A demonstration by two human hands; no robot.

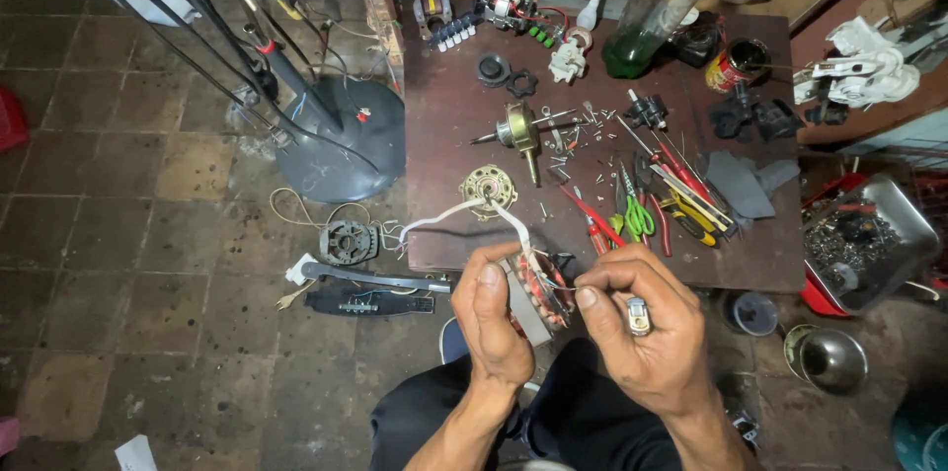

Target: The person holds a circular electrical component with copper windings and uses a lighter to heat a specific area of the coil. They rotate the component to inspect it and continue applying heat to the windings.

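Working on a motor stator above the table edge

The left hand point(491, 318) was closed around the stator point(541, 291); the right hand point(632, 321) pinched its wire point(513, 224). The next move seemed to need careful, gentle pulling.

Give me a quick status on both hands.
Left hand and right hand both gripping the motor stator. White wires trail to the table. Nothing blocking.
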